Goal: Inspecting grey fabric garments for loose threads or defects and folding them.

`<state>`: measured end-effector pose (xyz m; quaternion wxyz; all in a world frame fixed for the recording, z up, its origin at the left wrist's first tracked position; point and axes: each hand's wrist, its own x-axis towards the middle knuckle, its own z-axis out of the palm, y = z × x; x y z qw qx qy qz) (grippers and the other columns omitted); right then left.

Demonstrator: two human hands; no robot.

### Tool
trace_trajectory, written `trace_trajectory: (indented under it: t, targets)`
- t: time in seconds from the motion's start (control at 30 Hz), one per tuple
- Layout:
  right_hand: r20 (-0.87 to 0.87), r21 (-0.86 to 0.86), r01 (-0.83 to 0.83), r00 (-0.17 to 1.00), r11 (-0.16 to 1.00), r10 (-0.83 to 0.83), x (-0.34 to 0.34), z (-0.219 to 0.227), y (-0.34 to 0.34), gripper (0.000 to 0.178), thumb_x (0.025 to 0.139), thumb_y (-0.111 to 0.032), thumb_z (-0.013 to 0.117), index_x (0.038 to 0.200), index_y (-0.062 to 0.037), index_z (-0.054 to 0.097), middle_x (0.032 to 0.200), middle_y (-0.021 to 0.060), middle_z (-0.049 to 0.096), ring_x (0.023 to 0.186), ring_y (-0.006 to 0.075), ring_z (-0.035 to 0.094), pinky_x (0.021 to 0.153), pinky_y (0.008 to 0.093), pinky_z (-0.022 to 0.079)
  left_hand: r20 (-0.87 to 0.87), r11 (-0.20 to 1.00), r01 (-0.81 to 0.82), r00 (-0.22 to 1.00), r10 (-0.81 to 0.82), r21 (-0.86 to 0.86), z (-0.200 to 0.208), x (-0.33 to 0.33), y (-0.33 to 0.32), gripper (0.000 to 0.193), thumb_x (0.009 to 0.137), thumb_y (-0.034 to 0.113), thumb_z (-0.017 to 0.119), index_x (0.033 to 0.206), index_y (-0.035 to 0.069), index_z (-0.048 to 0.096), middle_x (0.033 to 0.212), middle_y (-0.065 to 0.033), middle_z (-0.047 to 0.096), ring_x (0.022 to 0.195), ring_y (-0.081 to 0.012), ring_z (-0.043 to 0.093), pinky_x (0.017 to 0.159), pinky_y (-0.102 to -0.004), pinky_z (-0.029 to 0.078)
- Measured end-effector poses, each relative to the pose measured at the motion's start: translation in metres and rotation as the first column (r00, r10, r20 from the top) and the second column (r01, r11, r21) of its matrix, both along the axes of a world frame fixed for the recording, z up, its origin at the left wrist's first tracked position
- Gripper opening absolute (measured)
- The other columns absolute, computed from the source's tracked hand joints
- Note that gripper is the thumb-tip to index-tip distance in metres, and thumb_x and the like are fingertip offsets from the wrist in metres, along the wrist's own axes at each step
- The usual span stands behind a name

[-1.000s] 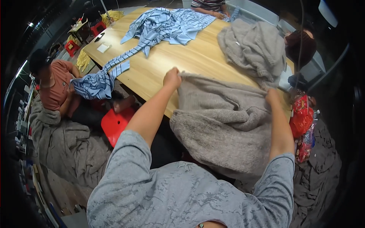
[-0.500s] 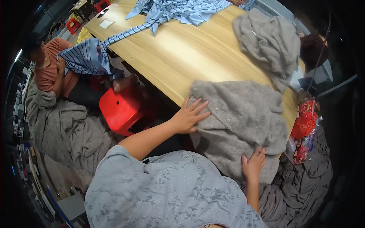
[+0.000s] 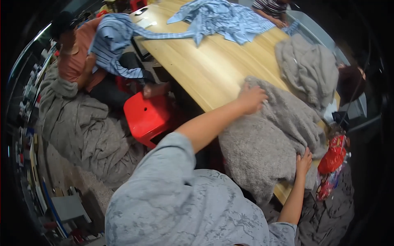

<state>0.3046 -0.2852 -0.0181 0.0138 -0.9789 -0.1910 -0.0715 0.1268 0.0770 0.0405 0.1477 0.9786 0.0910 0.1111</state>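
Observation:
A grey-brown fuzzy knit garment (image 3: 254, 143) lies on the near right corner of the wooden table, its lower part hanging over the edge. My left hand (image 3: 252, 99) is stretched across to the garment's far upper part. Its fingers touch the knit but are blurred, so whether they grip it cannot be told. On the garment's near right side rests my right hand (image 3: 303, 161), fingers extended over the cloth and thumb apart. The buttons seen earlier on the garment's front are out of sight.
Beyond lies another grey knit bundle (image 3: 308, 71). Blue striped cloth (image 3: 225, 20) stretches over the table (image 3: 184, 65) to a seated person (image 3: 78, 57) at left. A red stool (image 3: 145, 117), grey cloth heap (image 3: 88, 135) and red plastic bag (image 3: 333, 156) are nearby.
My left hand has moved up and right from the garment's left edge to its far part. The garment has shifted and refolded. My right hand has moved slightly right and up.

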Motion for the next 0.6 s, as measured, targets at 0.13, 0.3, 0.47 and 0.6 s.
trace_trajectory:
  t: [0.13,0.3,0.47,0.6]
  targets:
    - [-0.057,0.067,-0.18,0.981,0.981,0.184,-0.025,0.041,-0.012,0.061,0.076,-0.021,0.06,0.131,-0.0177,0.034,0.13,0.0192,0.036,0.116,0.0384,0.037,0.095,0.0468,0.032,0.273,0.939,0.076,0.962,0.02,-0.335,0.009,-0.08,-0.006,0.039,0.076,0.024,0.064,0.107,0.003,0.053,0.101,-0.0155,0.053,0.098,-0.0315,0.049,0.086,-0.0376,0.039]
    - [0.301,0.309,-0.559,0.825,0.769,0.479,-0.075,0.086,0.079,0.046,0.066,0.002,0.048,0.112,0.0016,0.049,0.111,0.0239,0.049,0.106,0.0388,0.045,0.091,0.0445,0.035,0.257,0.95,-0.158,0.939,0.23,-0.27,-0.011,-0.12,-0.042,0.043,0.068,0.025,0.071,0.1,0.002,0.055,0.093,-0.0159,0.054,0.093,-0.0303,0.051,0.079,-0.0366,0.041]
    - [-0.085,0.746,-0.522,0.54,0.413,0.837,-0.162,0.051,0.195,0.04,0.069,-0.002,0.055,0.109,0.0004,0.051,0.105,0.0196,0.053,0.101,0.0365,0.048,0.088,0.0404,0.038,-0.097,0.823,-0.368,0.927,0.364,-0.433,-0.029,-0.11,-0.042,0.029,0.065,0.02,0.071,0.083,0.001,0.058,0.072,-0.0152,0.057,0.073,-0.0321,0.056,0.065,-0.0382,0.045]
    - [-0.282,0.789,-0.392,0.453,0.473,0.846,-0.18,0.039,0.219,0.023,0.075,-0.01,0.054,0.095,0.0009,0.058,0.08,0.0135,0.06,0.073,0.0179,0.056,0.061,0.0313,0.045,0.167,0.723,-0.145,0.925,0.341,-0.676,-0.042,-0.114,-0.037,0.016,0.064,0.011,0.055,0.077,0.004,0.062,0.076,-0.0195,0.059,0.078,-0.036,0.057,0.068,-0.043,0.046]
